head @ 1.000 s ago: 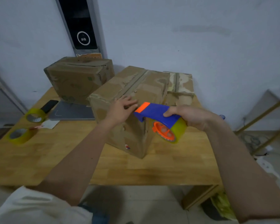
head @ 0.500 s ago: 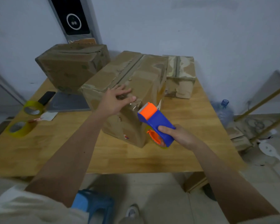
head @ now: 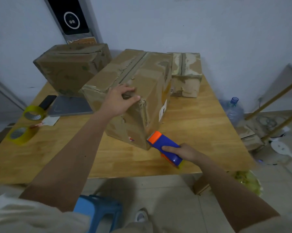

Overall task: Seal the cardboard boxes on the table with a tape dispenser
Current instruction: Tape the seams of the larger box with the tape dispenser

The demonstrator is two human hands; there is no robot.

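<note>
Head view: large cardboard box [head: 138,91] at table [head: 200,132] centre. Left hand [head: 120,100] presses top near front edge, fingers spread, lightly bent. Right hand [head: 185,153] grasps tape dispenser [head: 163,147], orange nose at box's lower front corner. Step: tape run down front face nearing end. Next, likely: cut tape, smooth the end.

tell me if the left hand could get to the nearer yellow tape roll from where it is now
Probably yes. The left hand rests on the big box; the nearer tape roll lies on the table to its left, with only bare wood between.
</note>
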